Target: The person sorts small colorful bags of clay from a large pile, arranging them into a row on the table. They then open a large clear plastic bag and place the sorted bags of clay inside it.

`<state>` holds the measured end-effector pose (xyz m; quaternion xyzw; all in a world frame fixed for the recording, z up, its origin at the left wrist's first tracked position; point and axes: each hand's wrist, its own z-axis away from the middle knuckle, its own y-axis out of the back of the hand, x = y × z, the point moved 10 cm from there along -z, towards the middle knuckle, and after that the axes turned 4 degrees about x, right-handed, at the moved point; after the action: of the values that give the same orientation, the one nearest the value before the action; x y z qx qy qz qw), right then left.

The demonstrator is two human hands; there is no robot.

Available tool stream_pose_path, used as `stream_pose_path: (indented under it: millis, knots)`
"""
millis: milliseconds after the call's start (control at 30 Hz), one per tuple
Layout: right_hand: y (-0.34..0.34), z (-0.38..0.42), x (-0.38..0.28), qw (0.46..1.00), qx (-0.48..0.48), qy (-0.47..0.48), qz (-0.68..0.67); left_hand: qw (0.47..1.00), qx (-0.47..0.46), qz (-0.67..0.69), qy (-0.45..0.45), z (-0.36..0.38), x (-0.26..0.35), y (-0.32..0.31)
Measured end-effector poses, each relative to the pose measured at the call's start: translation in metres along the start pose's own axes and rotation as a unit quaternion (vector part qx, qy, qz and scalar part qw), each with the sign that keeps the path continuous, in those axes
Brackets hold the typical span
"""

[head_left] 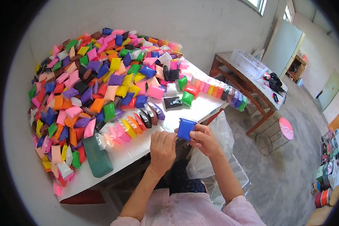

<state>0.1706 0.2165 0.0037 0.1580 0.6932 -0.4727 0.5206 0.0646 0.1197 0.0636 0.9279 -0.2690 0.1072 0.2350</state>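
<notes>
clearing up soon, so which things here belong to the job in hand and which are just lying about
Job in hand:
- blue packet, in the right hand
- heaped packets
- front row of packets

Probably just lying about:
- green case
- pink-topped stool
- wire rack

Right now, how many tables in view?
2. White-topped table, in front of the person, heaped with colored packets. Wooden-legged table, beyond it to the right, holding a wire basket. More may be hidden past the dark edges.
</notes>
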Motion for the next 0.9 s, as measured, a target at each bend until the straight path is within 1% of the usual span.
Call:
stream_pose_path:
  millis: [100, 133, 200, 233, 333, 367, 467, 500, 600, 700, 800, 833, 900]
  knots:
    - [-0.005, -0.005, -0.004, 0.999, -0.051, 0.002, 0.014, 1.0, -0.01, 0.0, -0.012, -0.005, 0.001, 0.004]
    - [-0.003, -0.009, -0.008, 0.998, -0.054, 0.015, 0.042, 1.0, -0.017, 0.0, -0.017, -0.007, 0.0, 0.007]
    - [0.0, -0.021, -0.021, 0.993, -0.058, 0.04, 0.098, 0.999, -0.001, -0.04, -0.02, -0.01, -0.002, 0.02]
    - [-0.002, -0.028, -0.032, 0.984, -0.017, 0.063, 0.166, 0.998, 0.006, -0.059, -0.022, -0.013, -0.002, 0.026]
    - [-0.015, -0.056, -0.043, 0.937, -0.005, 0.113, 0.331, 0.997, 0.052, -0.065, -0.002, -0.026, -0.003, 0.05]
    - [-0.018, -0.066, -0.038, 0.928, -0.022, 0.12, 0.352, 0.996, 0.047, -0.069, 0.014, -0.032, -0.008, 0.054]
    - [-0.021, -0.092, -0.029, 0.872, -0.047, 0.215, 0.438, 0.995, 0.037, -0.087, 0.03, -0.067, -0.02, 0.056]
    - [-0.017, -0.097, -0.027, 0.866, -0.025, 0.204, 0.456, 0.994, 0.01, -0.095, 0.047, -0.076, -0.03, 0.051]
    - [-0.021, -0.103, -0.035, 0.842, -0.008, 0.251, 0.478, 0.994, -0.029, -0.094, 0.05, -0.093, -0.052, 0.027]
    - [-0.028, -0.108, -0.034, 0.825, -0.027, 0.314, 0.47, 0.967, -0.17, -0.187, 0.025, -0.086, -0.065, -0.007]
    - [-0.031, -0.107, -0.029, 0.796, -0.029, 0.307, 0.521, 0.957, -0.233, -0.155, 0.08, -0.072, -0.086, -0.024]
    - [-0.033, -0.105, -0.028, 0.795, -0.037, 0.306, 0.522, 0.955, -0.236, -0.156, 0.086, -0.071, -0.09, -0.025]
    - [-0.032, -0.105, -0.027, 0.812, -0.033, 0.281, 0.51, 0.952, -0.244, -0.157, 0.1, -0.067, -0.095, -0.026]
